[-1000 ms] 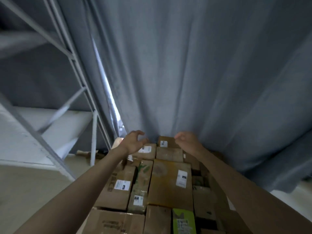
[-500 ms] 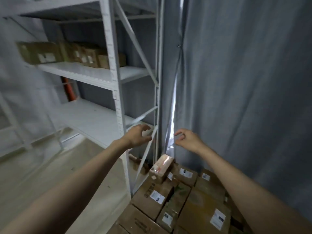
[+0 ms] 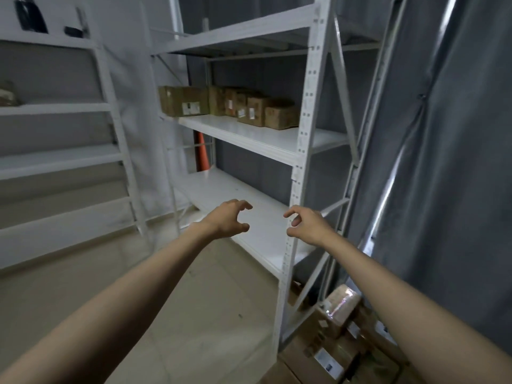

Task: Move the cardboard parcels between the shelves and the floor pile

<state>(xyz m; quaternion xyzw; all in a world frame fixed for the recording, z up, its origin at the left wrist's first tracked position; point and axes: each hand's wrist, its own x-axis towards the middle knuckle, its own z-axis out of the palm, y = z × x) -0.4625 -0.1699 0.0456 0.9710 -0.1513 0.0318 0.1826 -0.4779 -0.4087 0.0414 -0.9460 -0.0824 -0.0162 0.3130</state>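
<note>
White shelves (image 3: 277, 139) carry parcels (image 3: 230, 106) at the back, more in the pile (image 3: 340, 342) below right; left hand (image 3: 225, 218) and right hand (image 3: 309, 224), loosely curled and empty, should probably grip one parcel squarely by both sides.

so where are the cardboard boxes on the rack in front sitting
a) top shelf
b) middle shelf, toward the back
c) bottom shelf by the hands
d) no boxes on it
b: the row of cardboard boxes stands on the middle shelf, toward its back, while the lower shelf behind the left hand and right hand holds none.
</note>
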